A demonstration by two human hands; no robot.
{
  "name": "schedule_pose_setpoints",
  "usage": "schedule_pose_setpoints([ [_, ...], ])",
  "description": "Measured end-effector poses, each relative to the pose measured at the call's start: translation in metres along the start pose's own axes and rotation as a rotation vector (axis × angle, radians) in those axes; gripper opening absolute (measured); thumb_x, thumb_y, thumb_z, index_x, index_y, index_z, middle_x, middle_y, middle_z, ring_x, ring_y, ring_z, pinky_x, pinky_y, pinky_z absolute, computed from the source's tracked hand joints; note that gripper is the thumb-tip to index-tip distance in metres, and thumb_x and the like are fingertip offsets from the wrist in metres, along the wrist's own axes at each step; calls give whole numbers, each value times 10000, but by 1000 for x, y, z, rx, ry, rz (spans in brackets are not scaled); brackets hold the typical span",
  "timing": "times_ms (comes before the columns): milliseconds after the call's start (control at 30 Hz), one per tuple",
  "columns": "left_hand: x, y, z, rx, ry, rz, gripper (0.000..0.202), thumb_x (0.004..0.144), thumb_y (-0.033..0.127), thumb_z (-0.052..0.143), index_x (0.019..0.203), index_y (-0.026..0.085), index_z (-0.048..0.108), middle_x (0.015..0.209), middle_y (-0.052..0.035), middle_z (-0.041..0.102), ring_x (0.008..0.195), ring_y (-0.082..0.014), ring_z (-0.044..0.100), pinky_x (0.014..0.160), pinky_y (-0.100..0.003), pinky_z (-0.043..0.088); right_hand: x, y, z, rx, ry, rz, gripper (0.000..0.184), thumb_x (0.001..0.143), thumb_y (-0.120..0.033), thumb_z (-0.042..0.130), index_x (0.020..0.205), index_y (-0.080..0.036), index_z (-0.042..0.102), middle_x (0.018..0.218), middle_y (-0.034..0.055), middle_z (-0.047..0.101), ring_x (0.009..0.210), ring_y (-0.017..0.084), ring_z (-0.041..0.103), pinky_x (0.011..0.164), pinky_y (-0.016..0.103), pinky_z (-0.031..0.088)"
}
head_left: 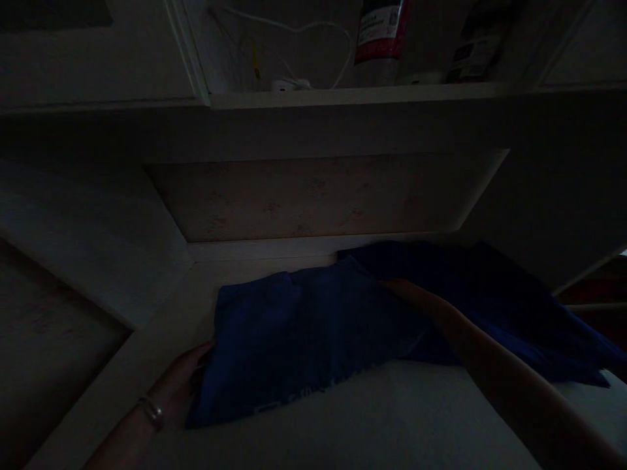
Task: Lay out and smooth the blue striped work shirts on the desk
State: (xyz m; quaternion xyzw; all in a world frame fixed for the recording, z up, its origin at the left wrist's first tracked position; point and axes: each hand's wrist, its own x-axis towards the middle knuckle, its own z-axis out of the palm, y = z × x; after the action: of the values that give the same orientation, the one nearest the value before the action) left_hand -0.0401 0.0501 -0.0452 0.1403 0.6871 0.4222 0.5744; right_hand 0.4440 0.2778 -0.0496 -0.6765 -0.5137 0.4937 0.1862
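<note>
A blue denim skirt [313, 326] with a frayed, pale-edged hem lies spread on the light surface in front of me. At its left edge is my left hand [189, 369], a bracelet on the wrist, with the fingers closed round the cloth and partly tucked behind it. My right hand [406, 292] grips the skirt's right side near the top, its fingertips partly lost in the folds and the dark. A darker blue garment [494, 307] lies crumpled to the right, beneath and beyond my right forearm.
Above is a shelf [353, 96] with a bottle [379, 36] with a red label, a white cable [313, 25] and a dark container [475, 55]. A recessed panel [313, 199] with a faint floral pattern stands behind the clothes. The light is very dim.
</note>
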Motion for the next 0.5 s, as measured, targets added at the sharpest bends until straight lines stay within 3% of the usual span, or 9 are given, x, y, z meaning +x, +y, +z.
schedule_pose_setpoints([
  [133, 4, 5, 27, 129, -97, -86, 431, 653, 492, 784, 923, 163, 710, 878, -122, 770, 833, -293, 731, 799, -383, 591, -1, -6, 23, -49, -179, -28, 447, 917, -518, 500, 1015, -135, 709, 980, 131, 743, 839, 236, 706, 709, 339, 581],
  [300, 2, 4, 59, 219, -49, 43, 623, 607, 468, 833, 1141, 203, 649, 939, -108, 770, 860, -306, 732, 763, -401, 604, 5, -19, 50, -157, -92, -136, 280, 813, -398, 696, 900, -133, 711, 989, 123, 735, 855, 234, 690, 725, 299, 557],
  [400, -4, 17, 75, 212, -25, 48, 628, 651, 430, 818, 1199, 200, 616, 957, -118, 766, 840, -305, 734, 734, -406, 610, 8, -30, 46, -190, 1, -220, 192, 875, -309, 615, 928, -146, 701, 985, 104, 731, 852, 211, 686, 733, 267, 538],
  [500, -13, 47, 99, 188, -2, 150, 601, 694, 335, 797, 1248, 230, 592, 1003, -96, 762, 832, -276, 735, 737, -377, 612, 10, -47, 14, -199, 124, -309, 215, 905, -274, 546, 984, -141, 696, 939, 96, 732, 867, 215, 686, 769, 273, 530],
])
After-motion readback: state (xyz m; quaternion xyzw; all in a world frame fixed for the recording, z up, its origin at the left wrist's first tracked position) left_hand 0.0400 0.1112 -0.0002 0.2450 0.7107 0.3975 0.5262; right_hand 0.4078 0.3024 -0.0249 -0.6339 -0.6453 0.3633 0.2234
